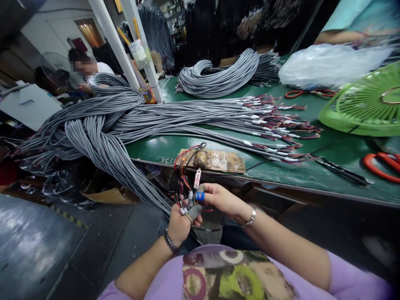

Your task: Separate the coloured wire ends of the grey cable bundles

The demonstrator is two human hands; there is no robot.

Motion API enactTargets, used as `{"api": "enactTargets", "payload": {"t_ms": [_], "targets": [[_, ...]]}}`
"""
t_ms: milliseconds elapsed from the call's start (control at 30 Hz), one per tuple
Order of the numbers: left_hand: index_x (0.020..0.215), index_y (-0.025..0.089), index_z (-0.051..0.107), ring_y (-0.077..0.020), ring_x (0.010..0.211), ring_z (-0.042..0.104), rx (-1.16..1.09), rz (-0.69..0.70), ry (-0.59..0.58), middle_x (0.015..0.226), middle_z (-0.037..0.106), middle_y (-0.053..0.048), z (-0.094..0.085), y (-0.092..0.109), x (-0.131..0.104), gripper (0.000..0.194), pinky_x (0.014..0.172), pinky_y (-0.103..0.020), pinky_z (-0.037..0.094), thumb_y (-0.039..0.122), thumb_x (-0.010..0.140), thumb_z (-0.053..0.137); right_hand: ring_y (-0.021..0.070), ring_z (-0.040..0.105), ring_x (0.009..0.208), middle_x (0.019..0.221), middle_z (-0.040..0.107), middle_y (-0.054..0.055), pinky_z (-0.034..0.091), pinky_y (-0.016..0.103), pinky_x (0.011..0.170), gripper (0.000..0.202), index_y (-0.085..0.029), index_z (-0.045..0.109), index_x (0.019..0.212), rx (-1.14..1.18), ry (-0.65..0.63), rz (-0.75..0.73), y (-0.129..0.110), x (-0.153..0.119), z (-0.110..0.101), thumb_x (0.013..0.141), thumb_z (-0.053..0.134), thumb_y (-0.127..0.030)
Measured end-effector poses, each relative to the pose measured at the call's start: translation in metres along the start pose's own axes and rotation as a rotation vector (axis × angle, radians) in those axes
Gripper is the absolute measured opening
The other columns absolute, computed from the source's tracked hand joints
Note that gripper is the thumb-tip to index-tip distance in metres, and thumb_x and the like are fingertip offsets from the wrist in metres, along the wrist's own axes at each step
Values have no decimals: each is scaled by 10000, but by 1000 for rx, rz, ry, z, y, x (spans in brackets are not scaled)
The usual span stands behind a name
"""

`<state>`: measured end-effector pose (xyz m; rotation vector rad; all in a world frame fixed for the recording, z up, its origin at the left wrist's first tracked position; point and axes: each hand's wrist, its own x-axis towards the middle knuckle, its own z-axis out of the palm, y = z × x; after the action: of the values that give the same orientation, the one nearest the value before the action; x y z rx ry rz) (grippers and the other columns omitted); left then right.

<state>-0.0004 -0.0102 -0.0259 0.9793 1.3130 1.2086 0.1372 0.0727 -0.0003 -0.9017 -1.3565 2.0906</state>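
Gripping the coloured wire ends [180, 201] of a bundle of grey cables [142, 185], the left hand [179, 227] has its fingers closed around them in front of the green table [151, 151], the cables running up to the left. The right hand [222, 202], a blue band [200, 196] round one finger, has its thumb and fingertips close together beside those ends, though whether they pinch a wire I cannot tell; a wooden block [226, 161] lies at the table's edge.
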Motion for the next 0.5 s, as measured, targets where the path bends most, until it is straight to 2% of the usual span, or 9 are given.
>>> {"api": "enactTargets", "payload": {"t_ms": [100,300,400,500], "targets": [[575,133,609,-88,385,518,-44,14,39,480,597,-8,0,-3,1,350,401,-190,409,427,750,679,74,471,514,583,575,-26,348,222,524,358,-148,542,677,105,49,10,7,0,5,636,758,-430],[561,128,602,-81,381,510,-152,10,109,483,593,-4,1,5,0,370,396,-188,401,448,719,701,80,497,518,603,575,-24,424,234,557,257,-148,578,706,472,-2,39,15,7,-2,673,755,-330],[600,133,605,-77,377,496,-231,9,155,473,583,9,2,14,3,347,378,-182,390,447,678,731,99,545,565,715,627,17,479,255,584,282,-150,621,836,610,-33,120,12,14,-11,779,645,-425],[637,138,601,-77,372,490,-292,-15,164,462,573,20,5,24,8,342,364,-179,388,444,643,752,101,560,595,833,660,51,475,238,561,353,-158,626,898,547,-102,139,6,22,-13,807,597,-499]]}}
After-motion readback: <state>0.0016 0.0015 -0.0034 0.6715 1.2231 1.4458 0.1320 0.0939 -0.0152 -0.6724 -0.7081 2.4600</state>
